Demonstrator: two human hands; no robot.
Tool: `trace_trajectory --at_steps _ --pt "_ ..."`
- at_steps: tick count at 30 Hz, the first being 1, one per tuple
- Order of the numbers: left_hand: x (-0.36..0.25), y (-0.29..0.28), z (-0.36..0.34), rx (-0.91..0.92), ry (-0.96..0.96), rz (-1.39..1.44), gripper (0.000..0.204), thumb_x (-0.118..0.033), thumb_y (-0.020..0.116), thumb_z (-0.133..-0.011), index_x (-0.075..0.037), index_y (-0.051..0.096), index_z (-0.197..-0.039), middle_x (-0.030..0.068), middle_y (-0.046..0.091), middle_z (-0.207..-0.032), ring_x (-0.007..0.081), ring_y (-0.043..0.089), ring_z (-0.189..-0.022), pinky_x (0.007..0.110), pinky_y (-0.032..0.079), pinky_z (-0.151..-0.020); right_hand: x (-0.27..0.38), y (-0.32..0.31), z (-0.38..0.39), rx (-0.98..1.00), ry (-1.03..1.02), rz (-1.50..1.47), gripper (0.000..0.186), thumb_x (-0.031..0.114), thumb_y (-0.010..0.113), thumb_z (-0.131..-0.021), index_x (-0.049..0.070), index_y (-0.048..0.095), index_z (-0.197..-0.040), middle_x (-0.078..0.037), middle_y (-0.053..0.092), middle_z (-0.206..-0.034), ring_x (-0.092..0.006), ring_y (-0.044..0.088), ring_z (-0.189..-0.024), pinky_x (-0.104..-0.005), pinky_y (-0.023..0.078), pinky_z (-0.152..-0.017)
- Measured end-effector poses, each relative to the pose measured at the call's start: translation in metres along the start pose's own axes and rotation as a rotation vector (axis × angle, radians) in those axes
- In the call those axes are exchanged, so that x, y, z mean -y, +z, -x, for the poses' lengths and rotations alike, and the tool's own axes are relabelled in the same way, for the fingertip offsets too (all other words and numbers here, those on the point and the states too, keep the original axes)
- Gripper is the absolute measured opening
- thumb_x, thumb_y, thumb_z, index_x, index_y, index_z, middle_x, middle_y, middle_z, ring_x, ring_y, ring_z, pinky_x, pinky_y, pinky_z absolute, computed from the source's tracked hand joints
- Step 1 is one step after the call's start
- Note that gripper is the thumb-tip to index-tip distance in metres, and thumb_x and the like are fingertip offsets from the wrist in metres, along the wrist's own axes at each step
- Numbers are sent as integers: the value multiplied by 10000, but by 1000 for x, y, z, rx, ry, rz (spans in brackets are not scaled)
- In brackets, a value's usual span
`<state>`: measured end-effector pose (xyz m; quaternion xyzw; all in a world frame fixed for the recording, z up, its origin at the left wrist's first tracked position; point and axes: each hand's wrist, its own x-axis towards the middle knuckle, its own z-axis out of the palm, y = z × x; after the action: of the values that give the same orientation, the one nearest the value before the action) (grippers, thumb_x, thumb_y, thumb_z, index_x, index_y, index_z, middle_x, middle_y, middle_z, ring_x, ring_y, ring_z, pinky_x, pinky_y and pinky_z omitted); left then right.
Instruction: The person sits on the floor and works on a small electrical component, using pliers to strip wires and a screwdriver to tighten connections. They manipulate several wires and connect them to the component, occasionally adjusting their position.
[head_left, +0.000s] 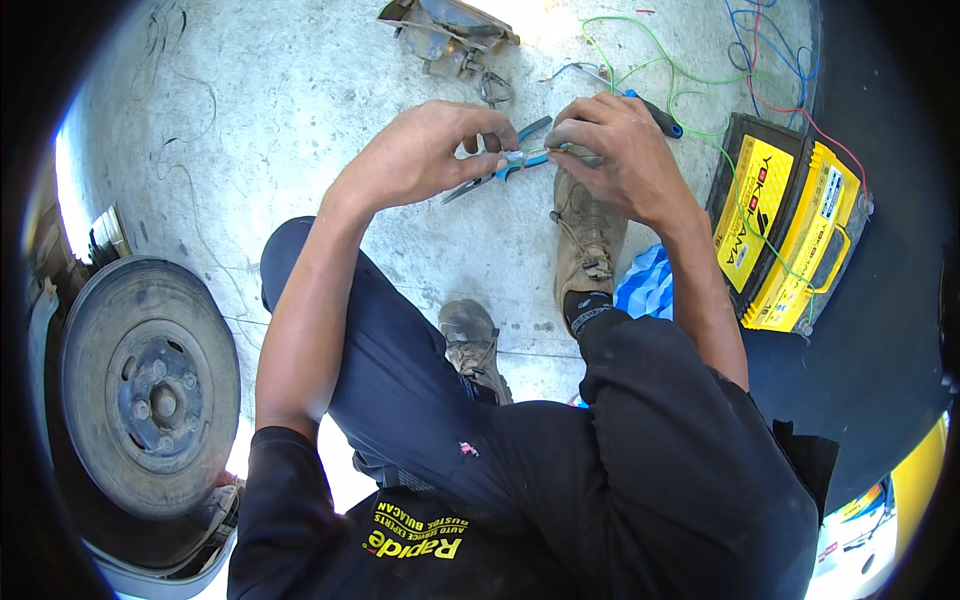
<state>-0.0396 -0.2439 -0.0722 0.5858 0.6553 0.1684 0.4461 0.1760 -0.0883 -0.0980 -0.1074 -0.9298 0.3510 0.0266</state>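
My left hand [440, 152] is closed, its thumb and fingers pinching a small pale, shiny piece [515, 157] too small to name. Close by on the right, my right hand [620, 150] pinches a thin wire [556, 149] at the fingertips. The wire seems to run toward the pale piece; whether they join is hard to see. Under and between both hands, pliers [510, 170] with blue handles lie on the floor, partly covered by my fingers. Beyond my right hand rests a screwdriver [660, 116] with a black and blue handle, its shaft partly hidden.
A dirty lamp housing [450, 30] lies at the far side. Green wire [675, 65] and blue wire [790, 50] trail to the far right. A yellow and black battery [790, 225] stands right, near a blue and white plastic bag [645, 285]. A wheel [150, 390] is at left.
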Motion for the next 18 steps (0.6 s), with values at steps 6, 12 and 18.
trace_trajectory --at_steps 6,12,18 --pt "0 2 0 -10 7 9 221 -195 744 -953 -73 766 -1136 87 785 -1067 260 731 -902 400 587 -856 1 1 -4 -54 0 21 129 224 780 -891 159 815 -997 6 713 -935 -219 652 -1026 -422 464 -998" --pt "-1 0 3 -20 -14 -8 219 -206 747 -952 -73 774 -1124 86 787 -1065 257 729 -895 409 582 -836 1 1 -9 -76 -79 68 111 217 776 -889 158 805 -977 13 707 -939 -216 646 -1022 -434 465 -999" --pt "-1 -1 5 -45 -6 35 217 -207 751 -948 -83 784 -1123 90 781 -1036 265 716 -905 409 567 -866 0 3 -16 -113 -125 134 91 224 784 -878 205 797 -966 34 687 -969 -206 638 -1019 -419 470 -996"
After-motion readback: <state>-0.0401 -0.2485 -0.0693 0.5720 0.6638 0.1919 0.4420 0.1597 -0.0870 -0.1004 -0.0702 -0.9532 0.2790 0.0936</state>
